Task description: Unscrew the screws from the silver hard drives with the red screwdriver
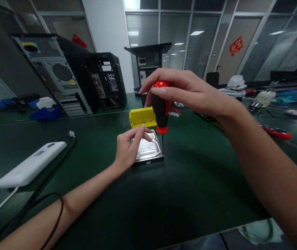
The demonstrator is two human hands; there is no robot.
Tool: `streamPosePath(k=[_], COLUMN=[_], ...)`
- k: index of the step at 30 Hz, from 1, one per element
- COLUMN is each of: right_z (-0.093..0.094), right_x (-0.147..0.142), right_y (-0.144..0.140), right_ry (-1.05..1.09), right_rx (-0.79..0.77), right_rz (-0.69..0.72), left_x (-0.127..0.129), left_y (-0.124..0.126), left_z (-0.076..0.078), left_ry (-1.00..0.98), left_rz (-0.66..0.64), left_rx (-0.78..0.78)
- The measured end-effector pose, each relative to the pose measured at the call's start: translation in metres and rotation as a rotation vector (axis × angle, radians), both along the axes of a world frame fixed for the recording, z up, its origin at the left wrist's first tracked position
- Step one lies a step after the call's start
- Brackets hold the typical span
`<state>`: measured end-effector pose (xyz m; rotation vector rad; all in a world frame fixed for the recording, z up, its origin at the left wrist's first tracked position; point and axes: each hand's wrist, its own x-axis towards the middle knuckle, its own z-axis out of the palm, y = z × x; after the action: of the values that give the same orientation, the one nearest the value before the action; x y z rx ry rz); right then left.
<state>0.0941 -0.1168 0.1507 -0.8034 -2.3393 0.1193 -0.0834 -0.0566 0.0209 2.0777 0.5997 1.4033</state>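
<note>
Hard drive point(148, 150) flat at frame centre, steadied under left hand point(127, 147), fingers spread on lid. Right hand point(187, 91) closed round upright screwdriver point(160, 111), tip at drive's right edge.

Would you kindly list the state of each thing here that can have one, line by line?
hard drive: flat on the green mat, cover on
screwdriver: upright, tip at the drive's right edge
right hand: closed over the screwdriver's handle top
left hand: resting on the drive, steadying it
yellow box: lying behind the drive
computer cases: standing, sides open
</note>
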Motion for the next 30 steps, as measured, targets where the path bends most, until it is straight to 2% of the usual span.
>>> streamPosePath(k=[3,8,11,14,17,19,21,25,30], right_z=[-0.001,-0.005,-0.003,0.000,0.001,0.000,-0.002,-0.003,0.001], right_x=[-0.001,-0.006,-0.006,-0.004,-0.001,0.000,0.002,0.003,0.003], right_y=[0.001,0.003,0.001,0.001,0.005,0.008,0.012,0.014,0.008], right_ry=[-0.018,-0.085,-0.178,-0.189,-0.106,-0.067,-0.054,-0.071,-0.055], right_rx=[0.112,0.315,0.362,0.284,0.127,0.096,0.121,0.181,0.081], right_rz=[-0.087,-0.375,-0.422,-0.365,-0.206,-0.125,-0.114,-0.182,-0.153], left_x=[0.000,-0.001,-0.002,-0.003,-0.004,-0.006,-0.008,-0.010,-0.009], left_y=[0.005,0.009,0.009,0.009,0.010,0.012,0.014,0.020,0.019], left_z=[-0.002,-0.008,-0.008,-0.001,0.005,0.006,0.004,-0.003,0.000], left_ry=[-0.067,-0.043,0.025,0.209,0.537,0.721,0.832,0.897,0.901], left_rz=[-0.005,-0.014,0.041,0.071,-0.001,-0.057,-0.076,-0.060,-0.091], left_rx=[-0.050,-0.080,-0.057,0.024,0.231,0.370,0.452,0.480,0.488])
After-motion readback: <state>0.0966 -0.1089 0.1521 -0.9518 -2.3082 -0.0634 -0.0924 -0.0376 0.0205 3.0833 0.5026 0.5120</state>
